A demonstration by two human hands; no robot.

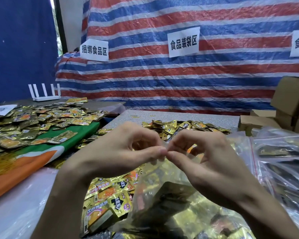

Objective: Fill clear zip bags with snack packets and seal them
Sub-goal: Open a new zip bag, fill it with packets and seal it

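Pinching the mouth of a clear zip bag point(171, 195) at centre frame, the left hand point(114, 152) and right hand point(205, 157) meet thumb tip to thumb tip. Each nips the top edge between thumb and curled forefinger. The bag hangs below them toward the lower middle, filled with snack packets point(185, 219). Its zip strip appears to run left to right through both pinches, so sealing likely means each hand sliding outward along that line; neither hand is nearer. Loose packets point(109, 192) lie under the bag. Filled bags point(283, 152) pile at the right edge. Beyond, a speckled table point(162, 114) carries 1 more heap; a green and orange cloth point(72, 135) at left holds another. Cardboard boxes point(290, 100), a white router point(45, 94) and a striped tarp point(162, 75) with 3 paper signs point(183, 42) fill the upper frame.
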